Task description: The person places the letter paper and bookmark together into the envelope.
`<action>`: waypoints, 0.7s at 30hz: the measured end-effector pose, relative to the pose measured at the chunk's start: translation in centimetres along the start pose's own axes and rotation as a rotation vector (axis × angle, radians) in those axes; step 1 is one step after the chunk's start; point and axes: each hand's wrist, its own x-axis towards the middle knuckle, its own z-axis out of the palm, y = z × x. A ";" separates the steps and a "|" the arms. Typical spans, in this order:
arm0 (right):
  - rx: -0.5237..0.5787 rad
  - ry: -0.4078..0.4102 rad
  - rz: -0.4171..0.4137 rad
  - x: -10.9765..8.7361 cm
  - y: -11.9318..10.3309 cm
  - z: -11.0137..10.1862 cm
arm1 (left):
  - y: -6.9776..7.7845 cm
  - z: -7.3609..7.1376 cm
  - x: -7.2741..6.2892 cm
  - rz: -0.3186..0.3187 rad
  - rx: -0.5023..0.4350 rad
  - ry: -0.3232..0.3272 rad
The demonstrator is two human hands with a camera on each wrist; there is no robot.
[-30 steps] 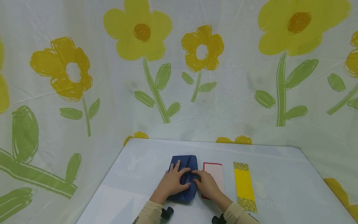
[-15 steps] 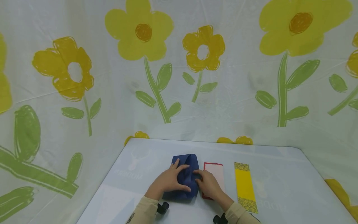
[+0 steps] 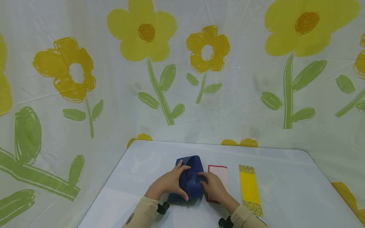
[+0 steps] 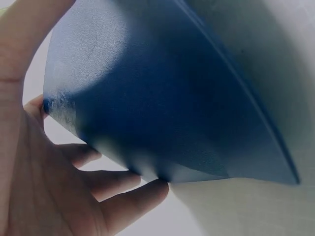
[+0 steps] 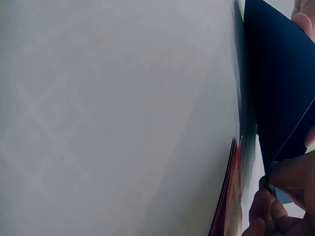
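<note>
A dark blue envelope (image 3: 196,182) stands partly lifted off the table, its front layer spread from the back so that a gap shows between them. My left hand (image 3: 167,183) grips its left side, thumb low and fingers toward the top. Several fingertips touch the edge of the blue sheet (image 4: 162,108) in the left wrist view. On the right side, my right hand (image 3: 214,186) pinches the edge between thumb and fingers, as the right wrist view also shows on the envelope (image 5: 280,73). The inside is in shadow.
Right of the envelope lies a pale, red-edged envelope (image 3: 220,178), partly behind my right hand. Farther right is a yellow strip-shaped envelope (image 3: 249,185) with patterned ends. The white table (image 3: 288,177) ends at a flowered curtain (image 3: 228,120).
My left hand has shifted left and tilted, drawing the front layer away, so the blue envelope's gap has widened and it has risen at an angle. The right hand stays nearly in place.
</note>
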 end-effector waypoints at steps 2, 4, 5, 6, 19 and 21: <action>0.001 -0.001 0.008 0.0 0.0 0.0 | 0.0 0.1 0.0 0.004 0.002 0.004; 0.000 0.002 0.005 0.0 0.0 -0.1 | -0.1 0.1 0.0 0.004 0.003 0.009; -0.001 0.004 0.007 0.0 0.0 -0.1 | -0.1 0.2 0.0 0.004 0.004 0.012; -0.005 0.007 0.010 0.0 0.0 -0.1 | -0.1 0.2 0.1 0.003 0.006 0.015; -0.040 0.063 0.001 -0.4 0.3 0.0 | 0.0 0.4 0.1 -0.006 0.030 0.018; -0.039 0.063 0.004 -0.4 0.4 0.0 | 0.0 0.4 0.1 -0.007 0.032 0.018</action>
